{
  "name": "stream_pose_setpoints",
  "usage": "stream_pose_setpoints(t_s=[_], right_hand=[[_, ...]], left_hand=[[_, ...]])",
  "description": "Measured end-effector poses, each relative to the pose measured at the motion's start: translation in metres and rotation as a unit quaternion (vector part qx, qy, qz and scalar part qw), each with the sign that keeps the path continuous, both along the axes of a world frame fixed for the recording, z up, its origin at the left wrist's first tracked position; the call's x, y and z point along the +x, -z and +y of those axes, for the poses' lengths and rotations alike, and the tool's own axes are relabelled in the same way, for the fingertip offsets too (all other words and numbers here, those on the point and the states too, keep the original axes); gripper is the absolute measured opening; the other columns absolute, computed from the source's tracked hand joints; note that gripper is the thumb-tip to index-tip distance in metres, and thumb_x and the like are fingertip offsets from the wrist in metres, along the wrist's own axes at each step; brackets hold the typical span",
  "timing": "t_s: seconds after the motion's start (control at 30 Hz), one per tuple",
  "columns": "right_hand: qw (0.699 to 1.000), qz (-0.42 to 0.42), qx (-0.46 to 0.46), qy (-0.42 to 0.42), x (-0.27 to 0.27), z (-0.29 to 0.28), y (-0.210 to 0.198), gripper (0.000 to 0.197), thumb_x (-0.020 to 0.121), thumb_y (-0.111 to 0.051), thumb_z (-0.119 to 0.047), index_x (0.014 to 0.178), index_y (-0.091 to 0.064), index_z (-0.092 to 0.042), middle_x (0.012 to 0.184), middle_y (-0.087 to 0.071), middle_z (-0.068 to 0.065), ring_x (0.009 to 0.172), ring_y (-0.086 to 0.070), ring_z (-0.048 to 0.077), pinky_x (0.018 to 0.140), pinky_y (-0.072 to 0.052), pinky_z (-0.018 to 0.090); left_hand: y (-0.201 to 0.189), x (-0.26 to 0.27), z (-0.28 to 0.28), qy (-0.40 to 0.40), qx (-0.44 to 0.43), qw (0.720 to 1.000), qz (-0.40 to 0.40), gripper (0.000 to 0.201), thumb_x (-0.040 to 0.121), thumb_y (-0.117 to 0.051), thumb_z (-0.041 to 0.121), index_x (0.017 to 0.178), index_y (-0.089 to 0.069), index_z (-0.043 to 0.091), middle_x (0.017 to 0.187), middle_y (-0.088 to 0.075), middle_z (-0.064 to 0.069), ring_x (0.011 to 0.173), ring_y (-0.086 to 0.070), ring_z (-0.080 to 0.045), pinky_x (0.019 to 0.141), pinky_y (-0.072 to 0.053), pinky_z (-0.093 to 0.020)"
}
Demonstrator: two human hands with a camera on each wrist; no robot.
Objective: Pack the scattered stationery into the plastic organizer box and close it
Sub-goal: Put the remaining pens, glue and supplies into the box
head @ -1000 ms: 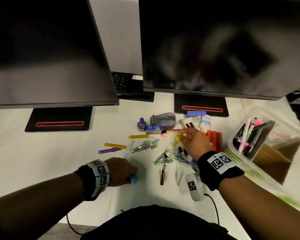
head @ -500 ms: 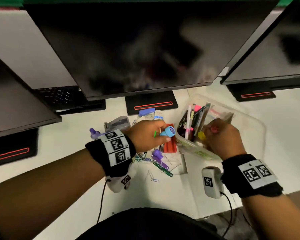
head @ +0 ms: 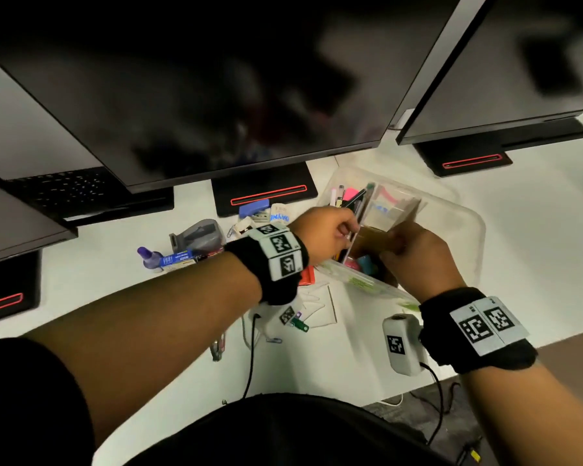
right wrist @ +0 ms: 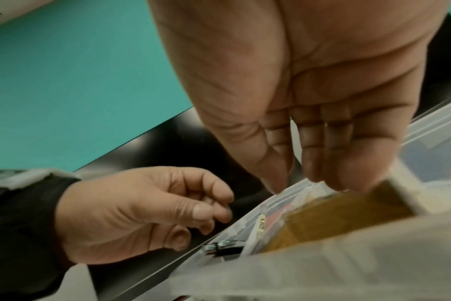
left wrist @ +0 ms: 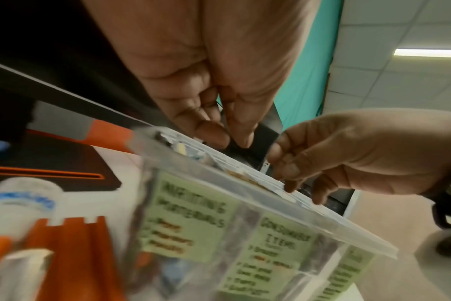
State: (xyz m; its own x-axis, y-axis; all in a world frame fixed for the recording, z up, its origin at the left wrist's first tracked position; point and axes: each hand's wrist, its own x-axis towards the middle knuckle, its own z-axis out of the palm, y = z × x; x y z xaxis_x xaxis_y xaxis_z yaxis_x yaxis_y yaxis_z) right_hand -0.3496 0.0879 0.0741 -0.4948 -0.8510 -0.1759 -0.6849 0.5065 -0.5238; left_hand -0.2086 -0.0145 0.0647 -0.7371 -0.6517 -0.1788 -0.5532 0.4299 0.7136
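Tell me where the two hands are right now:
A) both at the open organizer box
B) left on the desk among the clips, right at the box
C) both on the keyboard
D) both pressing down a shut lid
A: in the head view the left hand and the right hand both reach over the near rim of the plastic organizer box, which stands open with no lid on it.

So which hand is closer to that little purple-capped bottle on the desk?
Left. The left hand sits at the organizer box's left edge, on the side toward the purple-capped bottle; the right hand is farther right, over the box's middle.
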Motion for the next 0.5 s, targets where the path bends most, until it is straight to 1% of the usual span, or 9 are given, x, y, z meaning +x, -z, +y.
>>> stream_pose_setpoints(t_s=[0.07,0.13,0.17,0.2,0.23,0.3,0.37,0.43,0.5], right_hand=[[0.999,-0.035,-0.02,-0.033,0.011,-0.003,-0.002,0.016,0.076,-0.063,-0.003,0.089,-0.063,-0.012,0.087,-0.068,0.009,0.081,-0.062,0.026,0.067,-0.043,0.024],[0.991,-0.087,-0.041,-0.088,0.03,-0.009,-0.004,0.014,0.076,-0.064,-0.001,0.082,-0.063,-0.013,0.075,-0.065,0.003,0.067,-0.059,0.017,0.06,-0.043,0.016],[0.986,-0.1,-0.045,-0.126,0.044,-0.014,-0.004,0.014,0.076,-0.065,0.0,0.083,-0.065,-0.012,0.073,-0.063,0.0,0.064,-0.057,0.014,0.059,-0.042,0.01],[0.98,-0.101,-0.045,-0.164,0.056,-0.019,-0.004,0.014,0.076,-0.065,0.0,0.085,-0.066,-0.011,0.072,-0.062,-0.001,0.063,-0.057,0.012,0.06,-0.042,0.009],[0.973,-0.097,-0.037,-0.205,0.07,-0.025,-0.003,0.015,0.077,-0.065,-0.001,0.087,-0.066,-0.011,0.074,-0.062,-0.002,0.065,-0.057,0.013,0.061,-0.042,0.011],[0.959,-0.069,0.005,-0.275,0.091,-0.035,0.008,0.016,0.08,-0.062,-0.006,0.093,-0.066,-0.013,0.079,-0.063,-0.002,0.072,-0.058,0.014,0.066,-0.043,0.019],[0.942,-0.026,0.05,-0.332,0.11,-0.043,0.032,0.015,0.082,-0.06,-0.009,0.095,-0.066,-0.015,0.088,-0.067,-0.001,0.08,-0.062,0.018,0.071,-0.046,0.024],[0.929,0.022,0.087,-0.358,0.123,-0.047,0.057,0.014,0.085,-0.059,-0.012,0.096,-0.065,-0.016,0.099,-0.067,0.005,0.089,-0.064,0.023,0.076,-0.049,0.026],[0.922,0.062,0.122,-0.362,0.131,-0.05,0.076,0.022,0.09,-0.054,-0.016,0.111,-0.061,-0.016,0.113,-0.063,0.011,0.096,-0.064,0.026,0.085,-0.052,0.032]], left_hand=[[-0.002,0.027,-0.01,-0.023,-0.007,1.0,0.001,0.02,0.086,-0.059,0.009,0.103,-0.066,0.016,0.093,-0.063,0.005,0.076,-0.056,-0.007,0.065,-0.04,-0.008],[0.0,0.056,-0.021,-0.035,-0.021,0.999,-0.026,0.019,0.086,-0.056,0.008,0.099,-0.067,0.016,0.085,-0.06,0.01,0.066,-0.052,0.001,0.063,-0.041,-0.009],[0.002,0.073,-0.025,-0.036,-0.028,0.998,-0.049,0.018,0.086,-0.056,0.009,0.097,-0.067,0.017,0.084,-0.061,0.01,0.064,-0.051,0.001,0.064,-0.043,-0.012],[0.004,0.087,-0.028,-0.026,-0.038,0.996,-0.08,0.017,0.085,-0.057,0.011,0.097,-0.068,0.018,0.084,-0.061,0.01,0.066,-0.051,-0.001,0.067,-0.042,-0.016],[0.007,0.102,-0.03,-0.004,-0.05,0.991,-0.121,0.016,0.085,-0.058,0.014,0.097,-0.068,0.019,0.085,-0.061,0.01,0.07,-0.051,-0.004,0.07,-0.04,-0.018],[0.016,0.124,-0.029,0.056,-0.055,0.976,-0.201,0.017,0.086,-0.059,0.019,0.1,-0.067,0.02,0.086,-0.059,0.01,0.08,-0.051,-0.007,0.073,-0.036,-0.018],[0.026,0.145,-0.026,0.098,-0.036,0.963,-0.247,0.019,0.086,-0.057,0.018,0.102,-0.067,0.019,0.094,-0.066,0.004,0.088,-0.058,-0.014,0.075,-0.039,-0.019],[0.036,0.162,-0.024,0.124,-0.041,0.953,-0.273,0.022,0.086,-0.055,0.018,0.104,-0.067,0.02,0.104,-0.069,-0.001,0.098,-0.061,-0.02,0.081,-0.046,-0.024],[0.046,0.175,-0.022,0.141,-0.052,0.944,-0.293,0.022,0.088,-0.053,0.019,0.106,-0.066,0.019,0.108,-0.066,-0.003,0.102,-0.059,-0.023,0.089,-0.048,-0.032]])
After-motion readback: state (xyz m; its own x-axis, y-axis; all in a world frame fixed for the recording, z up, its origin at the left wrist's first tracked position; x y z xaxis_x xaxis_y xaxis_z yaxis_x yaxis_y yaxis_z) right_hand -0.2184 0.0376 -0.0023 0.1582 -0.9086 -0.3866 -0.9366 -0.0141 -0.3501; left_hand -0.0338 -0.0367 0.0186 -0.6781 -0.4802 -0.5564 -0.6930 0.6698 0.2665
